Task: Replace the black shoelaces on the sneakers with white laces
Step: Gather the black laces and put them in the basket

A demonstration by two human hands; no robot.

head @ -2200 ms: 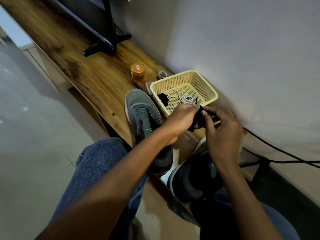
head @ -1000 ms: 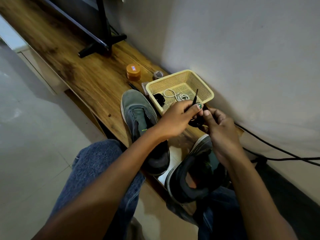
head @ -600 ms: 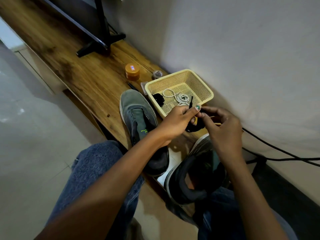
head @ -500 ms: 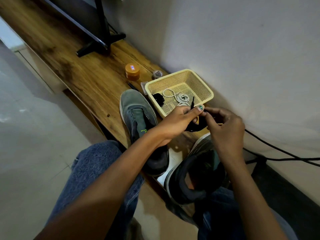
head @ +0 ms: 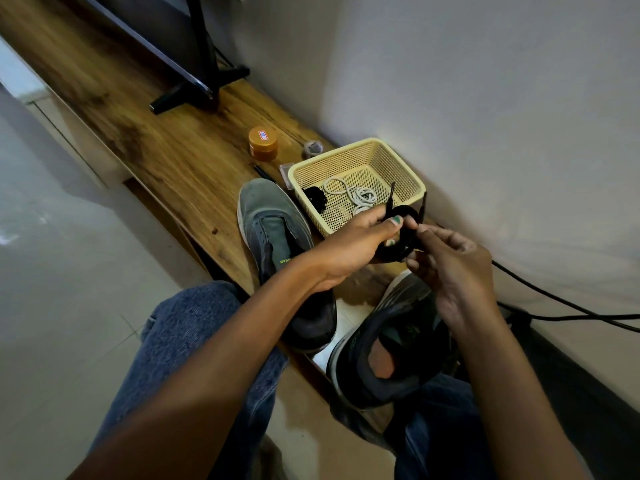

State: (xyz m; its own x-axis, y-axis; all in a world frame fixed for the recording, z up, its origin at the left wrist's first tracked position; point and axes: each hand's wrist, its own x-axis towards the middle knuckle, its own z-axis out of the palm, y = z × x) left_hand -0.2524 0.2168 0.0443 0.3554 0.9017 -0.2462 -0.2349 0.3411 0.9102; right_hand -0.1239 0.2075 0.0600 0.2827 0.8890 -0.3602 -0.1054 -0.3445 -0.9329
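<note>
A coiled black shoelace (head: 403,233) is held between both hands just in front of the yellow mesh basket (head: 414,181). Both of its tips stick upward. My left hand (head: 360,237) grips the coil from the left, thumb on top. My right hand (head: 446,258) pinches it from the right. Inside the basket lie a bundled white lace (head: 360,195) and another black bundle (head: 315,197). One grey sneaker (head: 277,244) without laces lies on the wooden shelf (head: 166,154). The second sneaker (head: 391,344) rests on my lap.
An orange round tin (head: 263,143), a small grey roll (head: 312,148) and a small clear item sit behind the basket. A black stand foot (head: 194,88) is farther back. A black cable (head: 568,303) runs along the wall at right. Tiled floor lies left.
The hands have kept winding the black lace into a tighter coil near the basket's front corner; the lace's two tips now stand up above the fingers.
</note>
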